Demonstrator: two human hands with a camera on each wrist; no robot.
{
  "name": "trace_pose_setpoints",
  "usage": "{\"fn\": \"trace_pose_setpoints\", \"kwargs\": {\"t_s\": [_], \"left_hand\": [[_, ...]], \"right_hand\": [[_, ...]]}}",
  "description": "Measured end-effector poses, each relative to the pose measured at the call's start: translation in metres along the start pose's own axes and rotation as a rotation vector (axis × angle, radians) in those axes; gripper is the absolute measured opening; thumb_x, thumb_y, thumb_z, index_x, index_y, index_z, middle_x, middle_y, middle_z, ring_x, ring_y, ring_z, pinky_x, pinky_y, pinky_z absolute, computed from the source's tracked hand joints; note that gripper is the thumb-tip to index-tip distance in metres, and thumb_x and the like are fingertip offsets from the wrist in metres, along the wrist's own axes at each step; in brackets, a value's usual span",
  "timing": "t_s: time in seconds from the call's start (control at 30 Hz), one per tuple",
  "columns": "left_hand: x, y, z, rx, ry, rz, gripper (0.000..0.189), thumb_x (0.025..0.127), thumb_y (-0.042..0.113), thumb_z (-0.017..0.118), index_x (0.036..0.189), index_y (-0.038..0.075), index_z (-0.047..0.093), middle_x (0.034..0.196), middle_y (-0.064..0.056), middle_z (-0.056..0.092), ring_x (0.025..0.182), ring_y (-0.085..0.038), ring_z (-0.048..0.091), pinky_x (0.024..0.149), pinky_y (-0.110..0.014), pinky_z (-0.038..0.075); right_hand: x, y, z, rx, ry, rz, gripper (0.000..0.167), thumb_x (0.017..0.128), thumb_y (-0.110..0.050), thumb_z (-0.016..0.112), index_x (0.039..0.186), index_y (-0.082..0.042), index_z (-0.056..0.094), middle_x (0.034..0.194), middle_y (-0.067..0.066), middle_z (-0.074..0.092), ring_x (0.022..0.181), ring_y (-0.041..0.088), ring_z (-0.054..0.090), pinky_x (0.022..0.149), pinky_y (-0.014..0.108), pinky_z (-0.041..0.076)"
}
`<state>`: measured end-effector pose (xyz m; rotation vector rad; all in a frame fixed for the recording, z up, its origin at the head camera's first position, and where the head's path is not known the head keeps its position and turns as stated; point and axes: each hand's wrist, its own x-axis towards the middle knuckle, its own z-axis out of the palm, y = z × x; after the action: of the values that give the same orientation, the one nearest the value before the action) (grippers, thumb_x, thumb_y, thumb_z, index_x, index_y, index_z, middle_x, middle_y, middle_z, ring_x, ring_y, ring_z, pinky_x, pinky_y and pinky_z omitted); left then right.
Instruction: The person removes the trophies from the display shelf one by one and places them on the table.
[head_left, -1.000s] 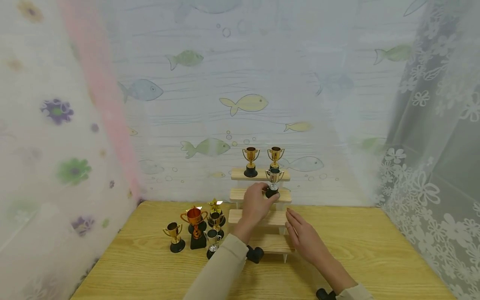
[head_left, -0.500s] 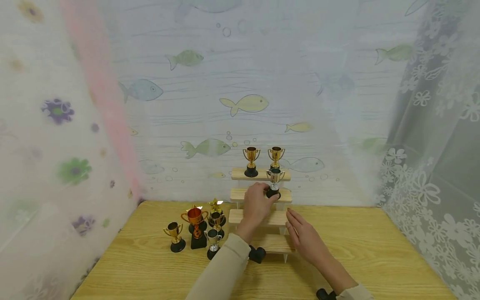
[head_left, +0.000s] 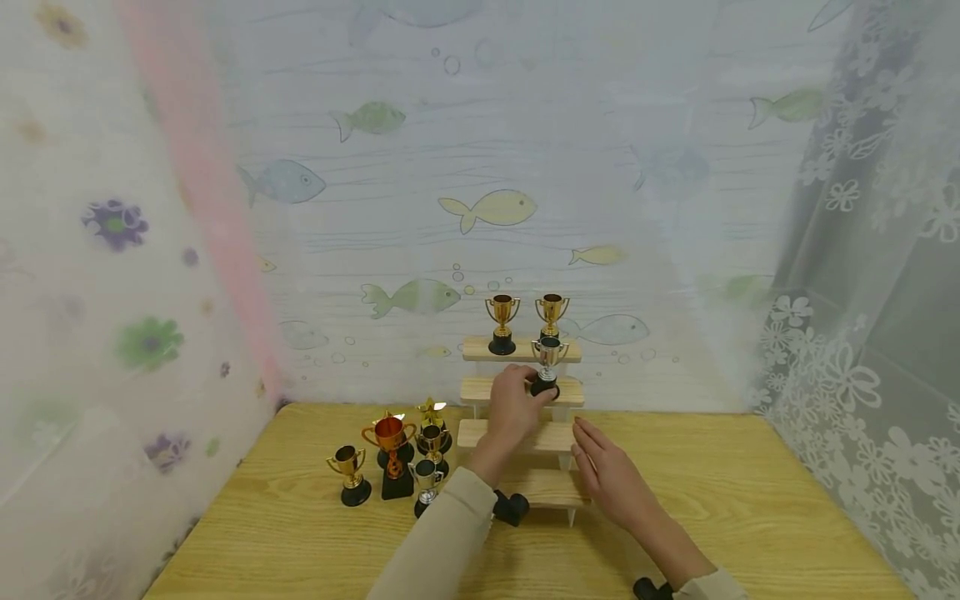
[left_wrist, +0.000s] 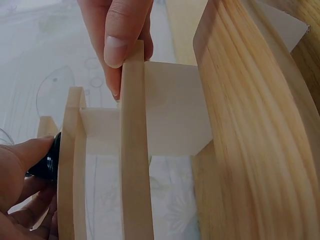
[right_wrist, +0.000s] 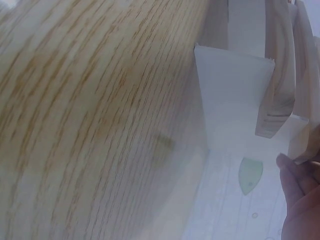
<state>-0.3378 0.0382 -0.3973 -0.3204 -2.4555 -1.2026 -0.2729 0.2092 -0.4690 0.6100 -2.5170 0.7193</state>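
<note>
A small silver trophy cup point(head_left: 549, 352) stands upright at the right end of the second board from the top of a stepped wooden display stand point(head_left: 480, 435). My left hand point(head_left: 513, 408) pinches its black base point(left_wrist: 47, 165) between thumb and fingers. On the stand's right side, my right hand point(head_left: 611, 482) has its fingers extended and touches the end of a lower board point(left_wrist: 134, 150). The fingertips point(right_wrist: 283, 161) reach that board's corner in the right wrist view. Two gold trophy cups, one at left point(head_left: 502, 321) and one at right point(head_left: 552, 310), occupy the top board.
Left of the stand on the wooden table point(head_left: 247, 533) are a gold cup point(head_left: 349, 475), an orange-bronze cup point(head_left: 390, 437), a silver cup point(head_left: 426, 479), another gold cup point(head_left: 432, 442) and star trophies point(head_left: 431, 410). A fish-print curtain point(head_left: 480, 150) hangs behind.
Almost nothing differs. The left hand and the silver trophy cup shift only very slightly; the right hand keeps its place at the board's end.
</note>
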Motion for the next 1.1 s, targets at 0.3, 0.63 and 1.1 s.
{"fn": "trace_pose_setpoints", "kwargs": {"t_s": [0.3, 0.63, 1.1], "left_hand": [[0.003, 0.002, -0.007, -0.033, -0.028, -0.018, 0.028, 0.087, 0.021, 0.085, 0.107, 0.005, 0.076, 0.101, -0.006, 0.067, 0.082, -0.014, 0.056, 0.067, -0.026, 0.049], [-0.001, -0.003, -0.018, 0.000, -0.039, -0.027, 0.031, 0.087, 0.022, 0.085, 0.109, 0.003, 0.075, 0.104, -0.007, 0.068, 0.091, -0.019, 0.061, 0.074, -0.030, 0.052], [-0.009, -0.003, -0.041, -0.021, -0.048, 0.002, 0.026, 0.088, 0.021, 0.084, 0.104, 0.003, 0.075, 0.103, -0.009, 0.068, 0.095, -0.026, 0.064, 0.079, -0.039, 0.056]], "right_hand": [[0.001, 0.002, 0.000, 0.005, -0.001, -0.006, 0.043, 0.108, -0.015, 0.053, 0.142, 0.012, 0.052, 0.148, 0.027, 0.051, 0.132, 0.044, 0.054, 0.102, 0.055, 0.048], [-0.002, 0.004, 0.003, 0.008, -0.003, -0.009, 0.043, 0.107, -0.014, 0.054, 0.141, 0.012, 0.052, 0.149, 0.027, 0.050, 0.131, 0.043, 0.054, 0.101, 0.054, 0.049], [-0.001, 0.000, 0.000, 0.007, 0.000, -0.014, 0.043, 0.108, -0.014, 0.052, 0.142, 0.012, 0.052, 0.149, 0.026, 0.050, 0.132, 0.043, 0.055, 0.102, 0.054, 0.048]]}}
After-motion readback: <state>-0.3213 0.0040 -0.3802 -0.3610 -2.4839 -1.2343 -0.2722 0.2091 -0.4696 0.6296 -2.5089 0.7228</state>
